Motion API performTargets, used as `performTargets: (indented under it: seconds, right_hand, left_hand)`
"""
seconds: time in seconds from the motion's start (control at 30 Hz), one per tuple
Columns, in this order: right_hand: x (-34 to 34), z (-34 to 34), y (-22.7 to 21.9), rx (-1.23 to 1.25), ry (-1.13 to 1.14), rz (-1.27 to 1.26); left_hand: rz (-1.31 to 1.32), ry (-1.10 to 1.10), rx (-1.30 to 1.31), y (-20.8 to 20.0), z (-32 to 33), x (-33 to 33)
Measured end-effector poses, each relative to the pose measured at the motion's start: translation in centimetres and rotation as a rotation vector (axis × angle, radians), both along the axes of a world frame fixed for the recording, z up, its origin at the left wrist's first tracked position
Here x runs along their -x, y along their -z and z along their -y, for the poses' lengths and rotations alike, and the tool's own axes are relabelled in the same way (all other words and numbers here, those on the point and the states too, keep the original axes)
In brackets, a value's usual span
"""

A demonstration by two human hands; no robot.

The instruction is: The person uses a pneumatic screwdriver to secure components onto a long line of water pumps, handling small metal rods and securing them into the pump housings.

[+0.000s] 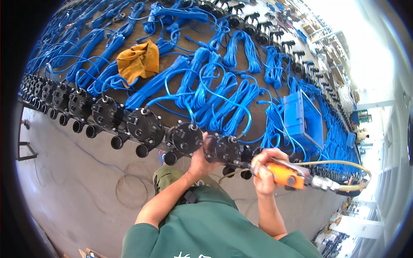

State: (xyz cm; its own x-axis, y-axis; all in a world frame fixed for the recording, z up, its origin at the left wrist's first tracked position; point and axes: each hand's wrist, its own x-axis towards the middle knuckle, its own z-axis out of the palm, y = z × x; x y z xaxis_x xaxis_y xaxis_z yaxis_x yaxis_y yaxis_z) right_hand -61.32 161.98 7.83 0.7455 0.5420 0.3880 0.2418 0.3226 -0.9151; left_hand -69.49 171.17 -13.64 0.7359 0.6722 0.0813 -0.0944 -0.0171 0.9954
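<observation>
My right hand [264,172] is closed around an orange air-powered tool [285,175], with a hose running from its back end. The tool's narrow front points left at a black round housing [223,148] at the table's near edge. On that housing's left side, my left hand [200,161] grips its rim; some of its fingers are hidden. Just left of this hand sits another black round housing [185,137], with a blue cable leaving its top.
More black housings [105,111] line the table edge, their short tubes jutting toward me. Bundles of blue cable [176,79] cover the table [165,112]. A yellow-brown cloth or glove [138,62] lies on them. A blue bin [292,118] stands at right. The air hose [365,165] loops beside the tool.
</observation>
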Motion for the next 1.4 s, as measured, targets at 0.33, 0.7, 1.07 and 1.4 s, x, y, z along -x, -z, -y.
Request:
performTargets:
  seconds: [0.33, 0.7, 1.07, 1.4]
  right_hand:
    - [-1.1, 2.1, 6.5, 0.135, -0.109, -0.011]
    - [-8.0, -0.6, 4.9, -0.116, -0.032, -0.093]
    - [-8.7, -1.9, 6.0, -0.03, -0.141, 0.134]
    - [-6.0, 4.8, 2.6, -0.137, -0.191, 0.007]
  left_hand:
    - [0.001, -0.134, -0.293, 0.0, 1.2, -0.5]
    - [-0.4, -0.468, -0.372, 2.0, 9.6, 1.3]
    - [-0.361, -0.04, -0.435, 4.3, 12.0, -2.2]
    - [-0.331, -0.14, -0.622, 5.0, 12.7, -2.7]
